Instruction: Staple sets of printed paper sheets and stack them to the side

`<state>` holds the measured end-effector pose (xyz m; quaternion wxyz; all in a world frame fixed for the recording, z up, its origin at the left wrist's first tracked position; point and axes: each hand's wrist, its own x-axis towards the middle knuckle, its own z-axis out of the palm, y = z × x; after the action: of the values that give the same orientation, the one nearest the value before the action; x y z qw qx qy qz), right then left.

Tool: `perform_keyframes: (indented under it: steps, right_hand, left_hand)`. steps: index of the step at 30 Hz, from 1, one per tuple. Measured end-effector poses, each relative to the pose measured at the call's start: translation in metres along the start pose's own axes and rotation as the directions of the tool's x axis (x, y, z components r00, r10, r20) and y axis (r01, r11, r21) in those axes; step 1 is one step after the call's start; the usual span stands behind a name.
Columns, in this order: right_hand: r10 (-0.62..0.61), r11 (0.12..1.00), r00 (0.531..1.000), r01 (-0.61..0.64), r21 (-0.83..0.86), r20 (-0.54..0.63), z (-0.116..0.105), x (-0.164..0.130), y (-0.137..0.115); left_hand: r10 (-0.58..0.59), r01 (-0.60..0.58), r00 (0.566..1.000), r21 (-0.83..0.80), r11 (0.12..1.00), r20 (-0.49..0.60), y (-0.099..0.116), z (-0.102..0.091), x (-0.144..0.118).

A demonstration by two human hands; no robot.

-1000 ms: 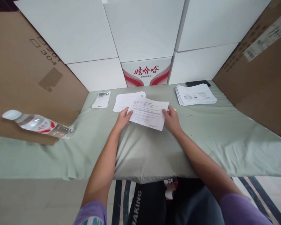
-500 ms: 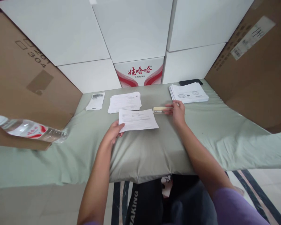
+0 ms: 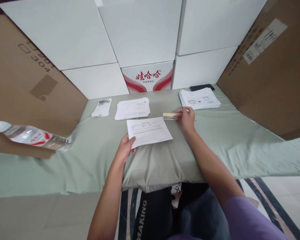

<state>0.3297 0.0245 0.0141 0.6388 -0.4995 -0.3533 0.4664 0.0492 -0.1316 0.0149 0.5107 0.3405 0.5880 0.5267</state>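
Observation:
My left hand point(image 3: 126, 148) pinches the near left corner of a printed sheet of paper point(image 3: 150, 131), thumb on top; whether it is one sheet or several I cannot tell. To the right, my right hand point(image 3: 186, 119) is closed around the back end of a cream stapler point(image 3: 169, 115), whose front end points left beside the sheet's far right corner. Behind the held sheet lies a paper stack point(image 3: 132, 108). A second stack point(image 3: 200, 98) with round stamps on its top page lies just beyond my right hand.
A clear packet of small dark items point(image 3: 102, 107) lies at the back left. A water bottle point(image 3: 37, 136) lies at the left by a cardboard box point(image 3: 40, 110). A dark flat object point(image 3: 202, 87) rests behind the right stack. White boxes point(image 3: 145, 30) and another cardboard box point(image 3: 270, 83) border the cloth-covered surface point(image 3: 230, 143).
My left hand has drawn the sheet slightly toward me and to the right, tilting its printed face more into view. The right hand still holds the stapler in about the same place.

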Motion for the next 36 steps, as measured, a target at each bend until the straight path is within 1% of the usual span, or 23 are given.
perform_keyframes:
  steps: [6,9,12,14,16,17,19,21,23,24,25,26,27,29,32,36]
  right_hand:
    - [-0.034,0.999,0.999,0.034,-0.023,0.022,0.002,-0.004,0.000]
    - [-0.067,0.995,0.997,0.069,-0.066,0.035,0.004,-0.012,-0.009]
    - [-0.156,0.974,0.983,0.169,-0.152,0.094,0.004,-0.016,-0.025]
    - [-0.224,0.930,0.960,0.263,-0.257,0.169,0.006,-0.011,-0.037]
    - [-0.258,0.843,0.928,0.353,-0.405,0.270,0.014,-0.002,-0.047]
    - [-0.258,0.779,0.910,0.395,-0.487,0.324,0.019,0.003,-0.049]
    - [-0.227,0.616,0.881,0.460,-0.640,0.415,0.032,0.013,-0.049]
    - [-0.161,0.421,0.866,0.493,-0.761,0.473,0.045,0.016,-0.043]
    - [-0.074,0.232,0.850,0.523,-0.820,0.522,0.052,0.015,-0.032]
    - [-0.039,0.162,0.841,0.539,-0.827,0.540,0.053,0.014,-0.026]
    - [-0.019,0.115,0.832,0.553,-0.825,0.555,0.052,0.013,-0.021]
    - [-0.013,0.092,0.823,0.566,-0.819,0.567,0.050,0.012,-0.016]
    - [-0.016,0.087,0.815,0.578,-0.811,0.579,0.048,0.012,-0.012]
    - [-0.032,0.098,0.793,0.609,-0.787,0.609,0.042,0.014,-0.008]
    - [-0.043,0.100,0.742,0.669,-0.736,0.669,0.037,0.020,-0.007]
    - [-0.024,0.123,0.694,0.716,-0.687,0.720,0.035,0.027,-0.009]
  left_hand:
    - [-0.013,0.014,0.999,-0.021,1.000,0.043,-0.002,0.004,0.000]
    - [-0.006,0.004,0.999,0.028,1.000,0.051,-0.002,0.006,-0.001]
    - [-0.025,0.021,0.999,0.096,0.995,0.048,-0.002,0.008,-0.001]
    - [-0.036,0.029,0.998,0.122,0.992,0.055,-0.002,0.009,-0.001]
    - [-0.034,0.026,0.998,0.134,0.991,0.057,-0.002,0.010,-0.001]
    - [-0.032,0.024,0.998,0.140,0.990,0.055,-0.002,0.011,-0.001]
    - [-0.033,0.026,0.998,0.153,0.988,0.047,-0.001,0.012,-0.002]
    - [-0.036,0.029,0.998,0.163,0.986,0.045,-0.001,0.012,-0.003]
    - [-0.035,0.027,0.998,0.164,0.986,0.049,-0.001,0.012,-0.004]
    - [-0.034,0.025,0.998,0.162,0.987,0.050,0.000,0.012,-0.004]
    - [-0.034,0.025,0.998,0.159,0.987,0.051,0.000,0.012,-0.004]
    - [-0.036,0.027,0.998,0.157,0.987,0.053,0.000,0.012,-0.004]
    - [-0.039,0.030,0.998,0.155,0.987,0.056,0.000,0.012,-0.004]
    - [-0.050,0.039,0.997,0.154,0.987,0.065,0.000,0.012,-0.005]
    - [-0.055,0.043,0.996,0.153,0.987,0.076,0.001,0.011,-0.005]
    - [-0.059,0.047,0.996,0.157,0.986,0.070,0.003,0.010,-0.007]
